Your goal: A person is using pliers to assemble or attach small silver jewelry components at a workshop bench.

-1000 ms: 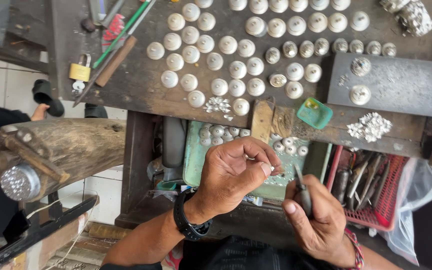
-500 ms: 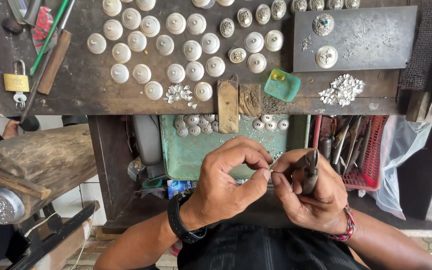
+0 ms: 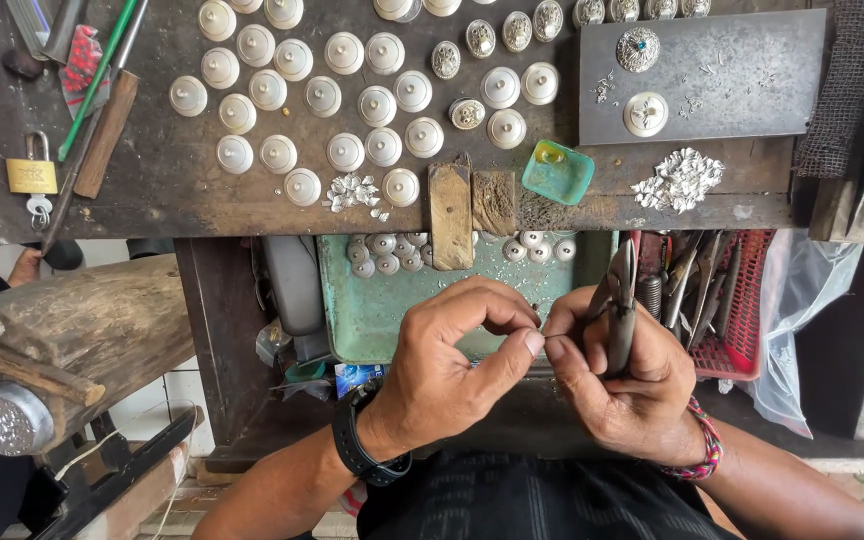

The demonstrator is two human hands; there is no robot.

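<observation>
Pinching together in front of the tray, the left hand and right hand are now meeting fingertip to fingertip, whereas a second ago they were working apart, the left hand alone closing on something over the tray's near edge. The left thumb and forefinger are clenching on a piece too small to identify; it is sitting at the point where the two hands touch, just below the tray's near rim. The right hand is grasping the pliers in its palm, tips pointing up toward the bench, while its own thumb and forefinger are pressing against the left fingertips. Half a second ago the hands were already converging, so the change is reading as a transfer or joint adjustment of the small piece, a judgement only, since the piece itself is hidden by the fingers. The view is also sitting lower than before, bringing the near edge of the bench and the tray into the centre. On the bench, rows of round silver caps are lying across the middle, a pile of silver flakes is resting near the right near edge beside a metal plate, and a teal dish is standing at the near edge. A padlock is lying at the left edge. A red basket of tools is hanging to the right of the tray.
</observation>
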